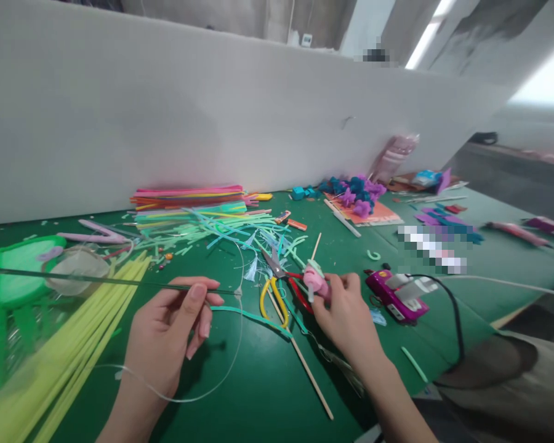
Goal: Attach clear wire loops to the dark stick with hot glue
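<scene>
Two hands are busy over the green surface (258, 394): my left hand (166, 335) pinches a thin dark green wire stem (96, 280) between thumb and fingertips, while my right hand (346, 314) is closed around a small pink fuzzy flower bud on a wooden stick (314, 280). I judge the stem light and springy, best held near its tip; the bud soft, crushable. Clear looping fishing line (231, 363) is hard to trace, and yellow-handled scissors (274, 289) lie partly covered.
</scene>
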A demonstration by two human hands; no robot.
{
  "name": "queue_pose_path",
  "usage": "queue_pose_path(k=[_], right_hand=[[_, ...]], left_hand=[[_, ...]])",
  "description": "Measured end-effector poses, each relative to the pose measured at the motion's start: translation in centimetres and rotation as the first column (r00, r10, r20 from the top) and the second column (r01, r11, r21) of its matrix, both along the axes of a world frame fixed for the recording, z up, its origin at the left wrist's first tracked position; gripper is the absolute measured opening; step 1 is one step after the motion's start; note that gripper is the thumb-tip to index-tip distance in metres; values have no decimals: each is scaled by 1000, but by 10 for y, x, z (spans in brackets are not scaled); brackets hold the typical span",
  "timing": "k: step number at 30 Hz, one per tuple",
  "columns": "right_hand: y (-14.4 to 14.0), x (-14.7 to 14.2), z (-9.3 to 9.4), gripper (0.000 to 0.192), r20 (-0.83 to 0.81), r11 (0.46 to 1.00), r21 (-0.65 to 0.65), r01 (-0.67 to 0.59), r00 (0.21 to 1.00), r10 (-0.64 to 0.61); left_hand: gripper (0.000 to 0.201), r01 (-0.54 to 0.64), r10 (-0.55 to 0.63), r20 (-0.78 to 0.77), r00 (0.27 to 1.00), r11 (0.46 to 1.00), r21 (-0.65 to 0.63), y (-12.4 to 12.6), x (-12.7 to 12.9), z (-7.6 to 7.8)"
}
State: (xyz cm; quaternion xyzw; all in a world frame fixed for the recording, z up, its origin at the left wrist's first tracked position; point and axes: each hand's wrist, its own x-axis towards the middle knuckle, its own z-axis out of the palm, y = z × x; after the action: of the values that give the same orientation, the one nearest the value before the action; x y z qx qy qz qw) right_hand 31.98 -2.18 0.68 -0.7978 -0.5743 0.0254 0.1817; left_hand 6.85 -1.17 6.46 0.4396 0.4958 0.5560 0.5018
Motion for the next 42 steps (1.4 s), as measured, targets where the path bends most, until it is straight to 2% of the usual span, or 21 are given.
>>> queue_pose_path(k=[3,5,7,10,11,13,15,18,22,29,34,42], right_hand=[[-7,4,7,23,-69,953,295,71,996,-52],[-12,7,19,25,-185,920,374,117,981,-50],[-18,6,33,31,-325,942,321,97,945,13],[-30,-6,51,40,-536,982,175,-72,829,156],[-34,-12,55,38,-565,976,196,-98,802,195],[-41,-24,57,23,-574,947,282,-156,763,297],[-47,-36,55,20,-571,928,313,-201,741,353],[-55,-50,49,11,-529,917,267,-296,750,397],[-62,-67,51,7,-453,922,224,-315,804,384],[-57,-87,57,11,-483,935,269,-230,808,338],[-56,-87,56,7,-508,942,254,-221,798,324],[-55,-90,58,12,-522,953,236,-190,803,289]], left_hand=[[25,-12,12,-31,999,1000,11,1,-1,-1],[24,-26,27,-46,999,1000,17,1,-2,-1],[24,-40,42,-54,998,999,27,1,-3,0],[25,-72,80,-99,992,994,76,0,-3,2],[25,-88,100,-127,987,991,98,-1,-3,4],[23,-124,152,-193,969,981,149,-3,-3,6],[21,-154,204,-266,942,969,195,-6,-2,7],[18,-163,242,-352,904,957,240,-10,-2,8],[16,-121,256,-429,866,941,317,-13,-5,6],[12,-86,315,-455,833,886,456,-15,-3,3],[13,-57,308,-482,820,882,467,-15,-3,1],[13,-22,291,-487,824,874,486,-14,-4,1]])
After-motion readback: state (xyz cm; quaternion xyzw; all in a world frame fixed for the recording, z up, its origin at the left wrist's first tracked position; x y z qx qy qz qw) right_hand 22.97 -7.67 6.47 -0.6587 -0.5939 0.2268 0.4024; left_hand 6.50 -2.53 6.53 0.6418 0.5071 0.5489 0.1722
